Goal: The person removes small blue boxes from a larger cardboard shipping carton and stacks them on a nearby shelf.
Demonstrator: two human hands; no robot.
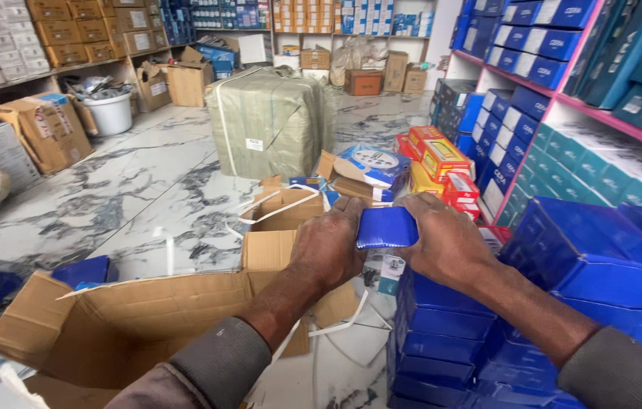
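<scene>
Holding: both hands grip one small blue box (386, 227) between them, up in the air above the floor.
Left hand: the left hand (328, 246) is closed on the box's left end, fingers curled over the top — that keeps it from slipping.
Right hand: the right hand (446, 241) is closed on the right end, so the box sits level between the two hands.
Where the box is: just above a stack of blue boxes (442, 333) by the right arm, and beside the open cardboard carton (146, 318) under the left arm.
Carton: it lies on its side with its flaps wide open, so its inside is easy to reach.
Shelves: more blue boxes (533, 45) fill the pink shelves on the right, packed in neat rows to save room.
Floor: white straps (336, 333) lie loose on the marble floor (131, 189) — they look cut off.
Farther off: a big wrapped bundle (268, 113) stands alone in the middle of the room.
</scene>
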